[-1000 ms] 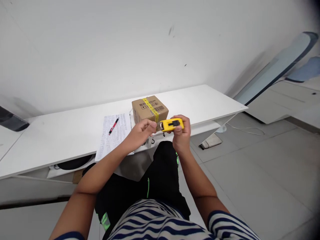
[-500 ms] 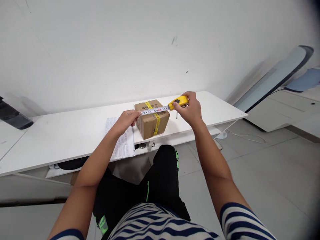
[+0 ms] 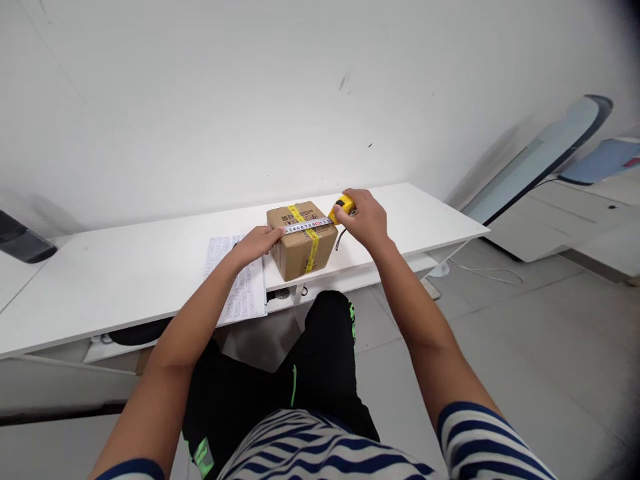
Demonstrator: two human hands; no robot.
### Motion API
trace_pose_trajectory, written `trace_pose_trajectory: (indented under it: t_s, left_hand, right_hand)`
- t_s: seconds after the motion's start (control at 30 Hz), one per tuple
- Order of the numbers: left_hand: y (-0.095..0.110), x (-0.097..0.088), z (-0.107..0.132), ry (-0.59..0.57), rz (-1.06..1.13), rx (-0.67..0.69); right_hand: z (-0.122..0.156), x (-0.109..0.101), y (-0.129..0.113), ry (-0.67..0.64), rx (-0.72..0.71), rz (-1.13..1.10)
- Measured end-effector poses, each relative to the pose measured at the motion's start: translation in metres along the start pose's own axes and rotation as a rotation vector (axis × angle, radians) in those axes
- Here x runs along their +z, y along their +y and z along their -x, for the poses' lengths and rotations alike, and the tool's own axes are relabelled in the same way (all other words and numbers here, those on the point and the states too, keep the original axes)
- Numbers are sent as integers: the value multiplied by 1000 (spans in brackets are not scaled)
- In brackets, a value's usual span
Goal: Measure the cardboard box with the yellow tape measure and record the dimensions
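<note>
A brown cardboard box [image 3: 295, 257] with yellow tape sits on the white table [image 3: 140, 267]. Across its top runs the pulled-out white blade of a tape measure [image 3: 342, 209], whose case is yellow. My right hand [image 3: 367, 217] is wrapped round the case at the box's right edge, and a dark wrist cord hangs below it. At the box's left top edge, my left hand [image 3: 257, 244] pinches the end of the blade, which its fingers hide. Printed sheets of paper [image 3: 235, 293] lie under and beside my left hand, left of the box.
A dark cylindrical object [image 3: 25, 238] is at the table's left end. On the lower shelf are a black item [image 3: 140, 332] and a small round metal object [image 3: 283, 293]. At the right, a long pale panel with a dark edge [image 3: 545, 160] leans near a white cabinet [image 3: 575, 220].
My right hand and the tape case have come down and left, closer to the box, so less blade shows. The blade now lies lower, against the box top. My left hand has lowered slightly.
</note>
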State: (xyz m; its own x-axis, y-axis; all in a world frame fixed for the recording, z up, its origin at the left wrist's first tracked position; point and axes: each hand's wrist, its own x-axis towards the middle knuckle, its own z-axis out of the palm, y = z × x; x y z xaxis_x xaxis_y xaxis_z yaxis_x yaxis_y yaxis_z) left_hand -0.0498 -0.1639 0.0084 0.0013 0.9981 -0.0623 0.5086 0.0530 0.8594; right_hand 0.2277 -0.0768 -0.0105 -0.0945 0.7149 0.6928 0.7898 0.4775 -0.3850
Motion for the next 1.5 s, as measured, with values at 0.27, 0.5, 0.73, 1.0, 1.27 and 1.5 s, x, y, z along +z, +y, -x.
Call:
trace_pose_trajectory:
  t_s: [0.27, 0.5, 0.73, 1.0, 1.27, 1.5]
  left_hand:
    - [8, -15, 12, -21, 52, 66]
    - [-2, -36, 68, 87, 158, 297]
    - [-52, 2, 123, 10, 196, 266]
    - [-98, 26, 134, -8, 404, 362]
    - [-78, 5, 66, 400, 429, 390]
    - [-115, -22, -26, 634, 570, 79]
  right_hand:
    - [4, -13, -6, 136, -62, -21]
    - [66, -37, -70, 199, -69, -241]
    - [122, 16, -150, 7, -158, -435]
    - [132, 61, -184, 171, -305, -628]
    - [129, 92, -165, -67, -153, -780]
    - [116, 122, -115, -212, -106, -562]
